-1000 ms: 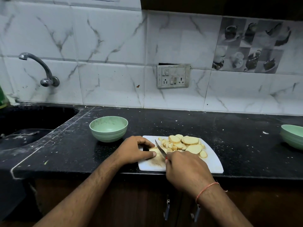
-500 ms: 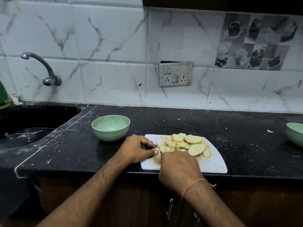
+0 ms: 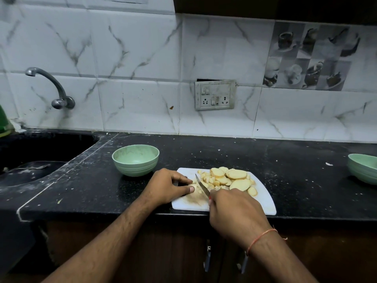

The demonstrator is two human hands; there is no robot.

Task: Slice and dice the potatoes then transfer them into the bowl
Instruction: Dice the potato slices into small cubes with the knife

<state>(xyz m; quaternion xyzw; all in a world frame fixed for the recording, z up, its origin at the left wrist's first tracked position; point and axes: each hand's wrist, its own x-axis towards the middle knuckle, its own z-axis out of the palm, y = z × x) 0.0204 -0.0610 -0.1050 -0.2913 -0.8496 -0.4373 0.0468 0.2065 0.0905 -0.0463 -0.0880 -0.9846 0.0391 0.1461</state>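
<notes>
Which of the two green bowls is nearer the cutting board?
The green bowl just left of the cutting board, close behind the left hand. The other bowl sits far off at the counter's right edge.

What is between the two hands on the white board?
In the head view, the knife blade and a potato piece lie between the left hand, which holds the piece, and the right hand.

Counter (image 3: 285, 170): black stone, speckled, dusty matt. Cutting board (image 3: 263, 199): white smooth plastic. Knife (image 3: 202, 185) blade: bright metal. Bowl (image 3: 135, 160): pale green, matt. Wall tiles (image 3: 132, 58): glossy marble-look. Tap (image 3: 53, 88): shiny metal
</notes>
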